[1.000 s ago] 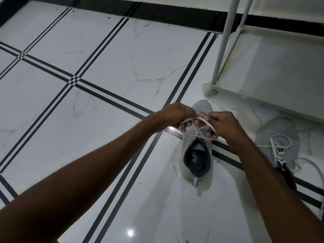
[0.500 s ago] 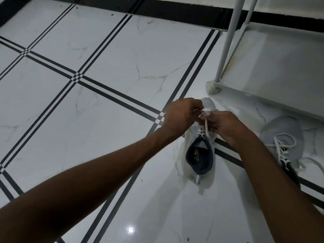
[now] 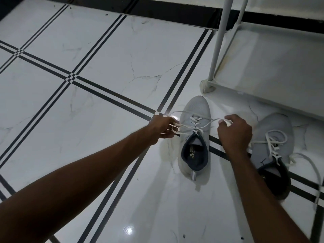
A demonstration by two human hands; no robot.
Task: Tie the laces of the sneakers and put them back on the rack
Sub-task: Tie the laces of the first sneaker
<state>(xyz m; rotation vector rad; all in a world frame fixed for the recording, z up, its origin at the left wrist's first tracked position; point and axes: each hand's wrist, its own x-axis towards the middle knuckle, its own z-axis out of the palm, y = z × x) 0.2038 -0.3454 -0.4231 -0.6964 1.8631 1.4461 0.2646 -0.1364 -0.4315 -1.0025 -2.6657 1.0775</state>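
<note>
Two grey sneakers sit on the white marble floor (image 3: 105, 50), both in the right half of the frame with toes pointing toward the top. The first sneaker (image 3: 196, 111) lies at centre right, just below the foot of the rack (image 3: 280, 67), its dark lining open to view. The second sneaker (image 3: 277, 134) lies near the right edge, partly hidden behind the right forearm, with its white laces (image 3: 273, 146) loose and one long end trailing over the floor toward the lower right corner.

Two bare hands work at the first sneaker. The left hand (image 3: 161, 127), just left of the shoe, pinches a small loop of the white lace (image 3: 198, 128) between thumb and fingers. The right hand (image 3: 235, 132), between the two shoes, is closed with its fingertips nipping the other lace end. The two strands run from the hands and cross in a knot at the top of the tongue; a further slack strand arcs over the toe toward the left hand.

The rack fills the upper right corner: two pale upright poles and one empty-looking bottom shelf are visible. Dark triple stripes cross the floor tiles, and one bright light reflection shows at bottom centre.
</note>
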